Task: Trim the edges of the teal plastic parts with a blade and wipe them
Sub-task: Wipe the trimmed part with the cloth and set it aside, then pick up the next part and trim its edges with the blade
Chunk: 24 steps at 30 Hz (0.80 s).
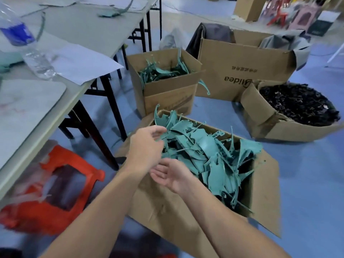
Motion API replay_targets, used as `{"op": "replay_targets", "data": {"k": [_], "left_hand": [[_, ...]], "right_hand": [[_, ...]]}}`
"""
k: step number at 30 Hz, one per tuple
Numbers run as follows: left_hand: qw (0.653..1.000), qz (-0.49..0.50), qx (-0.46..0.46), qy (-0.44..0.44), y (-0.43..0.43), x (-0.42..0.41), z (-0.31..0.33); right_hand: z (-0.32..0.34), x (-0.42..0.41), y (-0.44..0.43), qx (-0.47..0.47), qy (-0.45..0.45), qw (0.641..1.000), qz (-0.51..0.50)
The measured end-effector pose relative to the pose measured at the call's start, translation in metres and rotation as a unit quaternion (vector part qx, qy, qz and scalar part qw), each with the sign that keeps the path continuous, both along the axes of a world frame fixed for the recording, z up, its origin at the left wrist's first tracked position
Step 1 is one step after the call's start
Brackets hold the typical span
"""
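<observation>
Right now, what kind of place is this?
Probably a small factory or workshop: a cardboard box heaped with teal plastic parts, another box of black parts, and a long work table.

Teal parts [204, 151]: thin, curved, jagged-edged pieces, heaped in a tangle
Place: filling the near cardboard box [167, 207] on the floor
Further parts [162, 71]: in the box behind [167, 95]

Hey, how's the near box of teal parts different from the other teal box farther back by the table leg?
The near box looks wider; the far box looks narrower and taller. The near box is heaped over its rim with broad, flat teal pieces; the far box holds mostly thin teal strips, largely below its rim. Both are open brown cardboard boxes standing on the blue floor.
</observation>
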<state>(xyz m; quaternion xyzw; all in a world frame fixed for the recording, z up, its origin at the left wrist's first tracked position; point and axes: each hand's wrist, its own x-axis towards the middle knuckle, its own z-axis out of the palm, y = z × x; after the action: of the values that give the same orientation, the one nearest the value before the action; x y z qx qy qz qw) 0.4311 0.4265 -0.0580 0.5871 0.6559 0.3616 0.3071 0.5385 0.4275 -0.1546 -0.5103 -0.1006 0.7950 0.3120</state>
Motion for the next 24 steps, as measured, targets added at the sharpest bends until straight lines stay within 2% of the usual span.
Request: {"op": "replay_targets", "data": {"k": [3,6,11,14,17,19,24], "left_hand": [[0.997,0.057,0.045,0.024,-0.002,-0.044,0.027],[0.989,0.121,0.049,0.072,-0.012,-0.098,0.064],[0.950,0.245,0.066,0.182,-0.057,-0.175,0.118],[0.909,0.309,0.093,0.264,-0.100,-0.218,0.139],[0.856,0.385,0.126,0.321,-0.153,-0.264,0.155],[0.822,0.449,0.137,0.322,-0.198,-0.298,0.155],[0.688,0.650,0.135,0.294,-0.334,-0.385,0.137]], "right_hand": [[0.059,-0.036,0.012,0.082,0.069,0.994,0.016],[0.114,-0.085,0.014,0.194,0.088,0.975,0.064],[0.174,-0.184,-0.030,0.358,0.043,0.912,0.198],[0.198,-0.234,-0.062,0.439,0.029,0.855,0.272],[0.217,-0.287,-0.097,0.524,0.013,0.773,0.358],[0.216,-0.328,-0.125,0.590,0.001,0.713,0.380],[0.203,-0.433,-0.187,0.809,-0.143,0.453,0.346]]}}
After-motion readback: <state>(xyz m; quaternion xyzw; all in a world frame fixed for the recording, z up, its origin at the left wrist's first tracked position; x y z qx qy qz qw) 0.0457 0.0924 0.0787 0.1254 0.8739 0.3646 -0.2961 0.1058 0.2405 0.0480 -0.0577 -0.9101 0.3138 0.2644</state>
